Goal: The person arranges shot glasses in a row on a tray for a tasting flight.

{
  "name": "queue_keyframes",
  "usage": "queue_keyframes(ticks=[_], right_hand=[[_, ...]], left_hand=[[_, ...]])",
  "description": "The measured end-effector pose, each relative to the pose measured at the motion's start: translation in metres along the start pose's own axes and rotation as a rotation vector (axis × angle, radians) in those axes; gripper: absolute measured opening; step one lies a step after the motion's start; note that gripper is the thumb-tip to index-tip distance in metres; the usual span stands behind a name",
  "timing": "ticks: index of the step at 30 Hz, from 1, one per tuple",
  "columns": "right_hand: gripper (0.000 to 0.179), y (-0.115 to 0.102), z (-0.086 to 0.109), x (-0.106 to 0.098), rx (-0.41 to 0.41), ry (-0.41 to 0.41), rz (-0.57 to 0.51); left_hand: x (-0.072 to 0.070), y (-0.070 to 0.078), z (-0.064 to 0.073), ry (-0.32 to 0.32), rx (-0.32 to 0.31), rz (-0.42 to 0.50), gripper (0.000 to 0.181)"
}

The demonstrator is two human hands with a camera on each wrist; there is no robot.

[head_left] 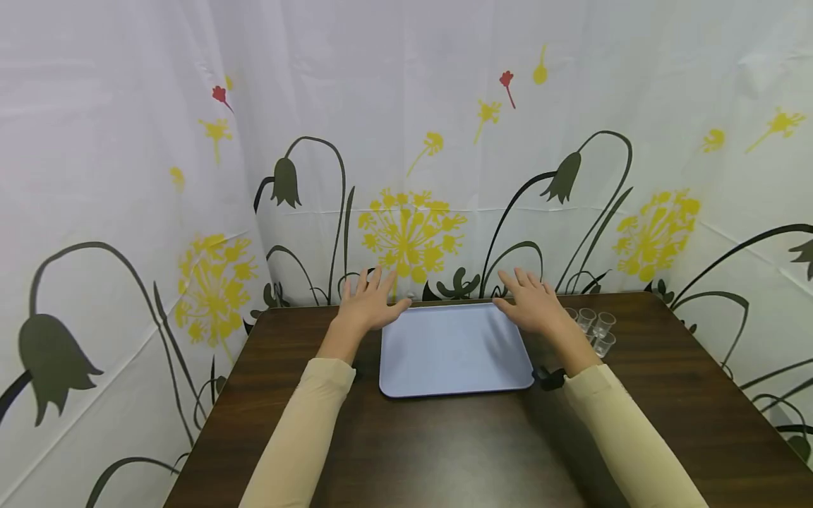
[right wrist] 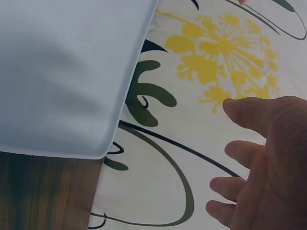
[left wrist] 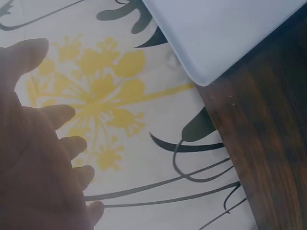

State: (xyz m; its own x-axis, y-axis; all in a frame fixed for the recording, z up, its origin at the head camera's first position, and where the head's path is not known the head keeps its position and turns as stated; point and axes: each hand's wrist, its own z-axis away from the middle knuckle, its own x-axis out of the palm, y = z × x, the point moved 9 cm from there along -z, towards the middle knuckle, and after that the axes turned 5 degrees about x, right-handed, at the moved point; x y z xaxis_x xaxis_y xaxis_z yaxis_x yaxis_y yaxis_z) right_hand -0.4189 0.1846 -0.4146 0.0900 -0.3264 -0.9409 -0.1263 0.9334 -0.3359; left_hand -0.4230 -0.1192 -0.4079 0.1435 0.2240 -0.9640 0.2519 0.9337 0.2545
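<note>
A pale blue-grey rectangular tray (head_left: 454, 353) lies on the dark wooden table near its far edge. Over the tray's left far corner, my left hand (head_left: 367, 303) is held up with fingers spread and nothing in it. On the other side, my right hand (head_left: 528, 305) is raised over the right far corner, its fingers straight and its palm bare. Both wrist views show the tray apart from the fingers, with the left hand (left wrist: 43, 139) and the right hand (right wrist: 268, 153) in the air before the patterned cloth.
Several small clear glasses (head_left: 597, 324) stand on the table right of the tray, partly hidden by the right forearm. A white cloth (head_left: 406, 106) with yellow and green flower prints hangs behind the dark wooden table (head_left: 444, 451). A black object (head_left: 550, 379) shows beneath the right wrist.
</note>
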Motion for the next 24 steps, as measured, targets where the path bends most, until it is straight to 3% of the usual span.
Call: queue_keyframes(ticks=[6, 10, 15, 20, 24], right_hand=[[0.074, -0.003, 0.01, -0.003, -0.005, 0.024, -0.005], [0.073, -0.007, 0.021, -0.006, -0.019, 0.069, 0.0], [0.068, -0.009, 0.037, -0.015, -0.02, 0.153, -0.004], [0.063, -0.01, 0.052, -0.023, -0.024, 0.197, -0.01], [0.059, -0.002, 0.064, -0.028, -0.007, 0.192, -0.061]], left_hand=[[-0.009, -0.001, 0.009, 0.075, 0.002, -0.01, 0.075], [-0.015, -0.008, 0.019, 0.197, -0.015, 0.008, 0.065], [-0.018, -0.018, 0.036, 0.37, -0.038, 0.098, 0.051], [-0.004, -0.027, 0.051, 0.473, -0.07, 0.237, 0.036], [0.02, -0.038, 0.06, 0.441, -0.131, 0.343, 0.033]])
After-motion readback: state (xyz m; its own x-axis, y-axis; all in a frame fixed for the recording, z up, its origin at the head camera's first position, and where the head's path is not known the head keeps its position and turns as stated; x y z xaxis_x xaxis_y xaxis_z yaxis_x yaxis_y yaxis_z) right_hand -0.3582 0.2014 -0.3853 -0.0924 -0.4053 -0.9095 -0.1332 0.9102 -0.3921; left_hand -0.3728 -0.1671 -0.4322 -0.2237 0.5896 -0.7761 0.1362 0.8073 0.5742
